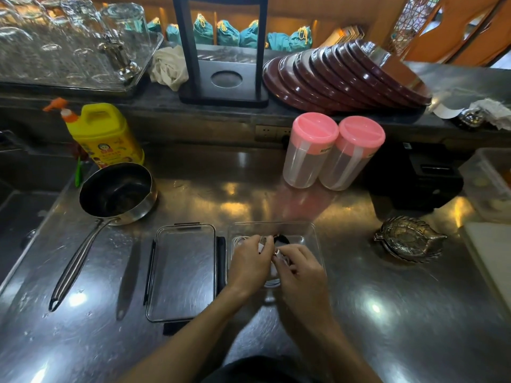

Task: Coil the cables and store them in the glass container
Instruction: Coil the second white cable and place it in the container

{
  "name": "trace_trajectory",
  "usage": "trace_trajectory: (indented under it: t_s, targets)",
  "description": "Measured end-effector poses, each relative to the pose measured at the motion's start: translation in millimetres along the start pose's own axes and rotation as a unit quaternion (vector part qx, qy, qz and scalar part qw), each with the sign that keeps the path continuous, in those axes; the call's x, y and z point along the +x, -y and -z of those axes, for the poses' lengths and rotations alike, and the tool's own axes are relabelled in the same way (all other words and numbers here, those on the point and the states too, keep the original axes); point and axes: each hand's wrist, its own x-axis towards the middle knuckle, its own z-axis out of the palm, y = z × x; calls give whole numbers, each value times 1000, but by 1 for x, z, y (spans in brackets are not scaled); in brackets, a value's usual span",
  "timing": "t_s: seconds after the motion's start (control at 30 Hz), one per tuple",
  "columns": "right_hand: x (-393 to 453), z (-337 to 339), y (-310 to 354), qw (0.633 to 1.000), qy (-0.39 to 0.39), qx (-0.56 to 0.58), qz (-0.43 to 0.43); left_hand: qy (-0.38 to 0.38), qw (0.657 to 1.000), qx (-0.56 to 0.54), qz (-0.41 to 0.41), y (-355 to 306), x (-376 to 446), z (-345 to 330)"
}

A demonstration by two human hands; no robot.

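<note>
Both hands are working over the glass container [309, 230] on the steel surface [387, 299]. The left hand [249, 265] and right hand [300, 268] are pinching a white cable [272, 283] with closed fingers – tucking the coil inside. I think the lid [182, 272] beside it goes on next.

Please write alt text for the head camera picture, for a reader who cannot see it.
Both hands, left hand and right hand, work on white cables inside a clear glass container on a steel counter. The container's lid lies beside it on the left, past that a saucepan. Two pink-lidded jars stand behind.
</note>
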Motion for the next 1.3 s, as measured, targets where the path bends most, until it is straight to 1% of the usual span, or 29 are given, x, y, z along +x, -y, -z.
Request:
trace_trajectory:
  t_s: [0.03, 0.1, 0.13, 0.17, 0.3, 0.37, 0.43, 0.53, 0.6, 0.67, 0.77, 0.9, 1.0, 1.07, 1.2, 1.3]
  targets:
    - [0, 0, 1, 997, 9, 66, -47, 2, 1000, -4, -3, 0, 0, 0]
    - [3, 1, 1, 966, 27, 213, -147, 15, 999, -28, -6, 1, -2, 0]
    - [4, 1, 1, 948, 33, 265, -174, 18, 999, -37, -2, 3, -3, 0]
    - [6, 1, 0, 938, 33, 289, -190, 19, 999, -40, 3, 5, -5, 1]
    - [10, 8, 4, 924, 18, 309, -225, 27, 999, -33, 1, 9, -10, 1]
    - [11, 10, 0, 919, 4, 308, -246, 37, 998, -59, 12, 6, -9, 1]
    - [14, 8, -8, 915, 0, 304, -267, 70, 992, -104, 22, 0, -7, 1]
    - [15, 5, -14, 914, 28, 296, -278, 103, 986, -132, 16, -10, -7, -2]
    - [16, 3, -16, 916, 41, 293, -271, 109, 985, -129, 16, -12, -5, -1]
    - [17, 4, -16, 909, 45, 312, -273, 130, 984, -122, 26, -15, -4, 0]
    - [18, 7, -17, 878, 60, 374, -292, 166, 971, -165, 42, -18, -6, 5]
    - [20, 12, -22, 822, 78, 453, -336, 220, 956, -191, 47, -17, -10, 11]
    - [21, 13, -25, 803, 83, 475, -349, 256, 942, -209, 58, -18, -14, 16]
    - [20, 13, -27, 803, 93, 475, -348, 263, 940, -209, 58, -17, -14, 19]
    - [17, 13, -22, 843, 95, 411, -335, 270, 936, -219, 51, -15, -9, 23]
    - [15, 15, -19, 853, 102, 404, -313, 280, 933, -224, 43, -12, -7, 25]
